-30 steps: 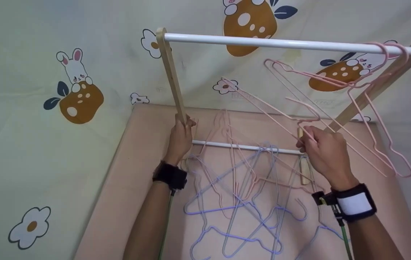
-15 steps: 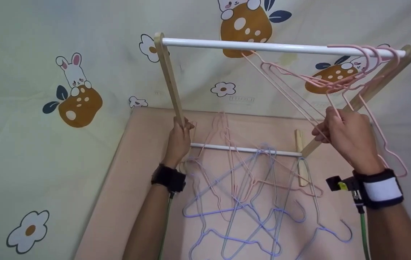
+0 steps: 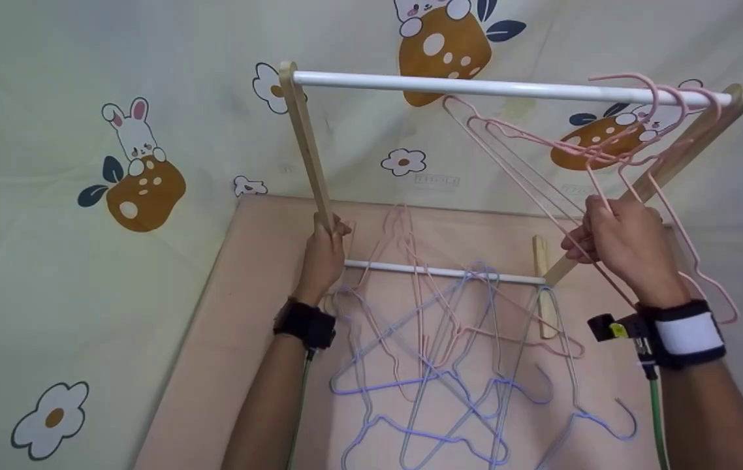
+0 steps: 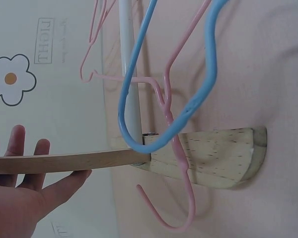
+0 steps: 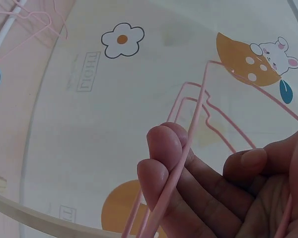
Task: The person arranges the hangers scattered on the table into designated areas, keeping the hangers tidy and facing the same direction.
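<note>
Nearest us, black straps (image 3: 685,334) ring both wrists. Just ahead, we see the right hand (image 3: 632,245) with its fingers curled round the wire of a pink hanger (image 5: 175,179), whose hook is up at the white upper rail (image 3: 450,85) near its right end; we cannot tell whether the hook bears on the rail. Two more pink hangers (image 3: 684,108) hang from that rail between the held one and the right wooden post (image 3: 710,130). Our left hand (image 3: 324,260) grips the left wooden post (image 3: 306,143) low down, thumb on one side and fingers on the other. Beneath the hands, blue hangers (image 4: 188,111) and other pink hangers (image 4: 179,153) lie tangled over the pink surface (image 3: 215,365), several overlapping the white lower rail (image 3: 384,266) from our viewpoint. By the left hand, one blue and one pink loop cross before the wooden foot (image 4: 213,153) of the rack. Farthest off, we face a pale backdrop (image 3: 32,274) printed with rabbits, orange-brown spotted shapes and white flowers.
</note>
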The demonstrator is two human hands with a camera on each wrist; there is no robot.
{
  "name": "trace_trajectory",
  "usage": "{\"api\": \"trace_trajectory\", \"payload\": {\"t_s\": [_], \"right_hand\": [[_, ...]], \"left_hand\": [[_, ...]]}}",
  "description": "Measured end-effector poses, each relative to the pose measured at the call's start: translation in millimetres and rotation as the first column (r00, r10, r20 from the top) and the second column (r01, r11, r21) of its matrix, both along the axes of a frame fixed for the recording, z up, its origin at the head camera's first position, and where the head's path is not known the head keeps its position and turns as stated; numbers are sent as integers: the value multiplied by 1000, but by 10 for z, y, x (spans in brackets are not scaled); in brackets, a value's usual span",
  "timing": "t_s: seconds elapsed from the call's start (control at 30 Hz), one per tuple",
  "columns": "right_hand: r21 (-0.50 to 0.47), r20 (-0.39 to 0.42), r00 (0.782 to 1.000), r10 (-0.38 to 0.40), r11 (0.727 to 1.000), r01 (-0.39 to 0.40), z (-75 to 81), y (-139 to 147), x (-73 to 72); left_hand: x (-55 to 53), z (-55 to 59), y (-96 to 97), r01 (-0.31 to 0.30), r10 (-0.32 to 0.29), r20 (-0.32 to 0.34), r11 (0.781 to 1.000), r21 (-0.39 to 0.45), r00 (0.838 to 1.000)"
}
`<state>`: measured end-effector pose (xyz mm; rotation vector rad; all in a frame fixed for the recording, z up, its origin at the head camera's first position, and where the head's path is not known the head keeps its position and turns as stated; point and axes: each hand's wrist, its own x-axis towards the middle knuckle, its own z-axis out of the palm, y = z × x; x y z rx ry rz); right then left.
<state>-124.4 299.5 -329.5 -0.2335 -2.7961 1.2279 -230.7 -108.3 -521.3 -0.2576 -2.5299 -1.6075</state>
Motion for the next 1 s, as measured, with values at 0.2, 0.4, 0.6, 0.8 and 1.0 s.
{"api": "trace_trajectory", "payload": {"t_s": [0.2, 0.4, 0.6, 0.8, 1.0], "right_hand": [[-33, 45, 999, 22, 999, -20, -65, 41, -21], [13, 63, 998, 2, 1000, -3, -105, 73, -20], [83, 17, 1000, -9, 997, 7, -102, 74, 22], [131, -162, 986, -43, 989, 65, -109, 15, 97], [180, -353, 932, -84, 971, 156, -100, -63, 141]], "left_hand": [[-4, -6, 8, -8, 8, -5, 1000, 8, 1000], [-7, -5, 19, -13, 13, -23, 1000, 8, 1000], [5, 9, 17, -12, 12, -25, 1000, 3, 1000], [-9, -2, 18, -10, 10, -30, 1000, -3, 999], [-19, -7, 26, -20, 20, -36, 1000, 0, 999]]}}
